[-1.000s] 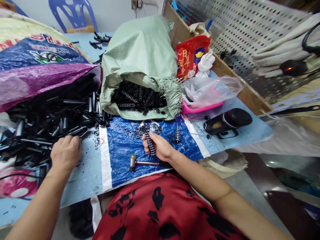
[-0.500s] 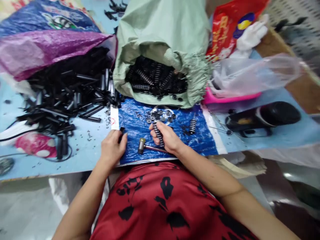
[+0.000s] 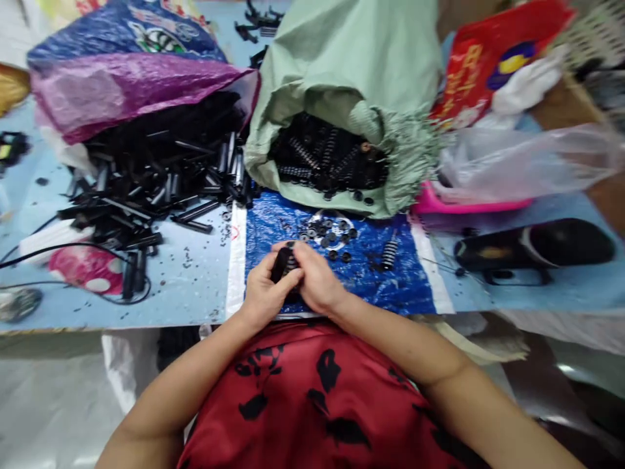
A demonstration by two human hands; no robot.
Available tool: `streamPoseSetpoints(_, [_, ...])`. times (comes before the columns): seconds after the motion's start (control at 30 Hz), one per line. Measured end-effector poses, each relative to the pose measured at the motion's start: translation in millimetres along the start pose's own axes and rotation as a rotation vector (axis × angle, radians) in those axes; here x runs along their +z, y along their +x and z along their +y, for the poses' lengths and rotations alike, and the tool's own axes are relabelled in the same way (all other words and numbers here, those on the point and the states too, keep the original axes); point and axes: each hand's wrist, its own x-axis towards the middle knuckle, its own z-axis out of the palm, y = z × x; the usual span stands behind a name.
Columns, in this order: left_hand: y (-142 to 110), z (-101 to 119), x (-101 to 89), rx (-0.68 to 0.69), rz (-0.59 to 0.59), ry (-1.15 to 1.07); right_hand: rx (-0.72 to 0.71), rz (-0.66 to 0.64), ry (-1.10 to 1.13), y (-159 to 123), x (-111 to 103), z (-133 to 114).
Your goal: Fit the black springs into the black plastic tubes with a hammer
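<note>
My left hand (image 3: 263, 293) and my right hand (image 3: 315, 283) meet over the blue tarp (image 3: 366, 286), just in front of my red dress. The left fingers pinch a short black tube (image 3: 280, 263). The right hand is closed round a black coil spring (image 3: 291, 262), mostly hidden by the fingers. The tube and spring touch end to end between the hands. Black washers (image 3: 328, 231) lie on a shiny disc just beyond my hands. Another spring (image 3: 389, 253) stands on the tarp to the right.
A heap of black tubes (image 3: 156, 176) spills from a purple sack (image 3: 122, 85) at left. A green sack (image 3: 342, 85) of springs sits behind the tarp. A pink tray (image 3: 469, 203), clear bag, and a black device (image 3: 537, 244) lie right.
My left hand left the tube heap, carried a black tube to the tarp and joined the right hand with its spring. The hammer is now hidden under my hands. The view shifted left.
</note>
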Motion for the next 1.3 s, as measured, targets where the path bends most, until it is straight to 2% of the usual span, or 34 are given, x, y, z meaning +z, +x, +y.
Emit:
streamPoseSetpoints(0.07, [2, 2, -3.4, 0.006, 0.027, 0.016, -0.111, -0.107, -0.2, 3, -5, -1])
streamPoseSetpoints(0.1, [2, 4, -7.4, -0.025, 0.022, -0.001, -0.21, -0.162, -0.335, 3, -11, -2])
streamPoseSetpoints(0.2, [-1, 11, -22.8, -0.131, -0.056, -0.072, -0.602, -0.335, -0.802, -1, -34, -5])
streamPoseSetpoints(0.27, [-4, 14, -30.3, -0.154, -0.1, -0.082, -0.796, -0.439, -1.022, -2, -45, -4])
streamPoseSetpoints(0.33, [-6, 14, -33.1, -0.157, -0.107, -0.073, -0.916, -0.467, -1.109, -3, -47, -4])
streamPoseSetpoints(0.43, [-9, 12, -30.7, -0.146, -0.057, -0.071, -1.012, -0.407, -1.093, -5, -42, -4])
streamPoseSetpoints(0.57, [-14, 6, -22.8, -0.098, 0.041, -0.08, -1.007, -0.388, -1.044, -11, -37, -2])
streamPoseSetpoints(0.67, [-16, 3, -18.3, -0.118, 0.048, -0.226, -1.031, -0.321, -1.103, -13, -38, 4])
streamPoseSetpoints(0.8, [-13, 5, -20.6, -0.263, -0.011, -0.427, -1.063, -0.268, -1.176, -13, -40, 9])
streamPoseSetpoints(0.97, [-6, 11, -26.4, -0.506, -0.148, -0.507, -0.886, -0.351, -1.2, -12, -41, 3])
streamPoseSetpoints(1.03, [-2, 7, -29.4, -0.51, -0.125, -0.495, -0.872, -0.361, -1.214, -19, -48, -2])
streamPoseSetpoints(1.1, [2, 0, -36.3, -0.384, -0.031, -0.367, -0.853, -0.321, -1.288, -33, -63, -5])
streamPoseSetpoints(1.2, [9, -10, -53.7, -0.044, 0.106, 0.085, -0.708, -0.177, -1.528, -62, -91, -4])
streamPoseSetpoints(1.3, [19, -14, -69.1, 0.175, 0.051, 0.605, -0.643, -0.066, -1.71, -80, -108, 1])
